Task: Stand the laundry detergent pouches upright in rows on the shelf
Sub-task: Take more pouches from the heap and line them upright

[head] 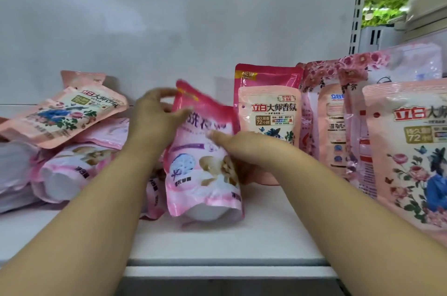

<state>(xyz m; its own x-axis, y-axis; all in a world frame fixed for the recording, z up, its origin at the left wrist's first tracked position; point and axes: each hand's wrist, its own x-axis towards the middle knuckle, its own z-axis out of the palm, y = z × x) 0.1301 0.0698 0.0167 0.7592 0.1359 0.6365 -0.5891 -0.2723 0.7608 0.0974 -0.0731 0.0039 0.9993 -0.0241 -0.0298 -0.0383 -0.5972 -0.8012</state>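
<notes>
Left hand: clasps the upper left corner of the pink-and-white pouch, thumb across its front, fingers curled behind the bent top edge.
Right hand: pressed against the pouch's right side, thumb on the printed front, the other fingers hidden behind it (grasping it, as far as can be seen).
Held pouch: centre of the frame, roughly upright, top leaning toward the upper left, base resting on the white shelf.
Standing pouches: a peach floral pouch stands just right of the held one, with a darker pink pouch behind it; more upright pouches fill the right of the frame.
Pile: at the left, fallen pouches lie flat and overlapping (one peach floral pouch tilted on top).
</notes>
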